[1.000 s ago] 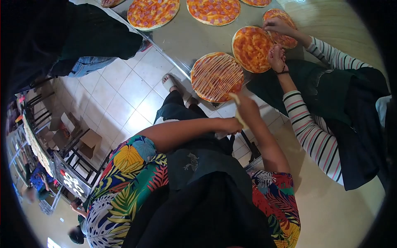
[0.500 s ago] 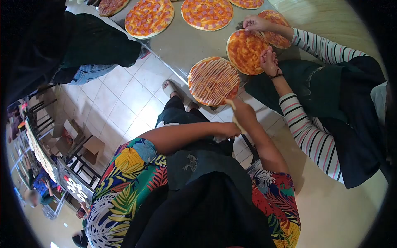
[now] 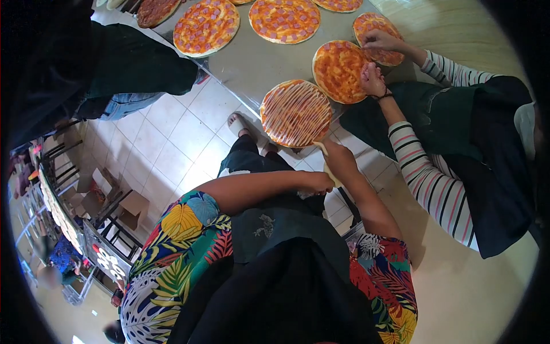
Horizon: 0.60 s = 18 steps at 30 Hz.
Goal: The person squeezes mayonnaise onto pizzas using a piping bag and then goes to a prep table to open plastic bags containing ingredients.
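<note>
My right hand [image 3: 341, 159] is closed round a pale piping bag [image 3: 328, 167], whose narrow tip points at the near edge of a pizza [image 3: 296, 113]. White stripes of sauce cross the red topping of that pizza. The lower end of the bag is in my left hand [image 3: 315, 182], with the fingers wrapped round it. Both hands are just below the pizza, at the table's near edge. To its upper right lies a red-sauced pizza [image 3: 339, 71] without white stripes.
A co-worker's hands [image 3: 373, 80] are over two pizzas on the right of the metal table [image 3: 246, 63]. Pizzas with pink cubes [image 3: 284, 20] lie farther back. Another person [image 3: 143, 63] stands at left. Cardboard boxes [image 3: 133, 209] are beyond the tiled floor.
The bag tip has shifted slightly relative to the striped pizza's near edge. My hands still grip the bag. The co-worker's upper hand moved left, then back right. The view has shifted a little.
</note>
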### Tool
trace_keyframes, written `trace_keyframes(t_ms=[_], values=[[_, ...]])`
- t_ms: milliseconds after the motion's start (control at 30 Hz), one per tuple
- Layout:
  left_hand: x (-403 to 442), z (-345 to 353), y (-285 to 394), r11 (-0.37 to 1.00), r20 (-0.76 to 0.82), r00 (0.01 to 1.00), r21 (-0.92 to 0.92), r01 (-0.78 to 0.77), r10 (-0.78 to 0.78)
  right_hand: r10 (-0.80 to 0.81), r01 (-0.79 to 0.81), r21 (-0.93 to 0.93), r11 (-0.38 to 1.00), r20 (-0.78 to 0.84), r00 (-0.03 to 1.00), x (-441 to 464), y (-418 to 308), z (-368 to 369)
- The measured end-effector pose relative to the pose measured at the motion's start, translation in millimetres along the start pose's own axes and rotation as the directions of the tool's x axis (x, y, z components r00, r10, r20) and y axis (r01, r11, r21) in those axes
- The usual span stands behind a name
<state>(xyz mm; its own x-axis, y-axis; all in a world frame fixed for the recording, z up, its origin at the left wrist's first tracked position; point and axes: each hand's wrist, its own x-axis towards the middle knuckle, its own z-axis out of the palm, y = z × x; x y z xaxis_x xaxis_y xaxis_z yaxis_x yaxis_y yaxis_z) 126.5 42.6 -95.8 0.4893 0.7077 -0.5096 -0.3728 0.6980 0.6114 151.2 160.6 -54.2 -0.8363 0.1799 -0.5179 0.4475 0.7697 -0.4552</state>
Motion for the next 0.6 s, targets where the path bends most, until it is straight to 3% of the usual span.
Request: trace_keyframes(t_ms=[67, 133, 200, 267, 333, 400, 467, 500, 533, 567, 600], values=[[4.4, -0.2, -0.4, 0.996, -0.05, 0.997, -0.073, 0.047, -0.051, 0.004, -0.002, 0.05, 0.999, -0.033, 0.999, 5.1, 8.5, -0.3], [14.7, -6.7, -1.1, 0.994, -0.194, 0.98, -0.109, 0.029, -0.05, 0.128, -0.116, 0.086, 0.99, -0.162, 0.978, 15.9, 26.8, 2.3], [10.7, -9.3, 10.0, 0.989, -0.196, 0.977, -0.129, 0.065, -0.09, 0.078, -0.048, 0.127, 0.991, -0.247, 0.966, 15.7, 25.7, -2.1], [0.4, -8.3, 15.6, 0.999, -0.133, 0.991, 0.034, 0.001, 0.004, 0.046, -0.027, 0.105, 0.994, -0.185, 0.982, 12.2, 24.1, 2.4], [-4.2, -4.9, 15.6, 0.998, -0.114, 0.993, 0.057, 0.019, -0.012, -0.001, 0.024, 0.113, 0.993, -0.195, 0.981, 7.3, 23.6, 2.8], [-23.4, 2.9, 30.9, 0.985, -0.137, 0.989, 0.171, -0.038, 0.061, 0.06, 0.072, 0.487, 0.87, -0.25, 0.966, 3.3, 18.3, -6.9], [-54.5, 9.9, 50.7, 0.982, -0.199, 0.974, 0.174, -0.078, 0.113, 0.041, 0.136, 0.519, 0.844, -0.314, 0.948, 10.2, 29.8, -10.8], [-68.2, 10.5, 59.5, 0.978, -0.212, 0.958, 0.117, -0.174, 0.196, 0.172, 0.075, 0.826, 0.559, -0.205, 0.964, 6.8, 16.5, -30.6], [-82.0, 9.8, 67.2, 0.96, -0.23, 0.932, 0.064, -0.271, 0.279, 0.239, 0.012, 0.985, 0.174, -0.054, 0.97, 5.9, 6.0, -44.8], [-97.6, 11.6, 77.8, 0.959, -0.231, 0.931, 0.085, -0.271, 0.284, 0.141, 0.107, 0.992, -0.064, -0.097, 0.985, 6.3, 1.7, -52.7], [-113.9, 13.0, 88.4, 0.92, -0.292, 0.873, 0.131, -0.368, 0.391, 0.131, 0.128, 0.99, -0.064, -0.118, 0.984, 6.6, -5.5, -61.7]])
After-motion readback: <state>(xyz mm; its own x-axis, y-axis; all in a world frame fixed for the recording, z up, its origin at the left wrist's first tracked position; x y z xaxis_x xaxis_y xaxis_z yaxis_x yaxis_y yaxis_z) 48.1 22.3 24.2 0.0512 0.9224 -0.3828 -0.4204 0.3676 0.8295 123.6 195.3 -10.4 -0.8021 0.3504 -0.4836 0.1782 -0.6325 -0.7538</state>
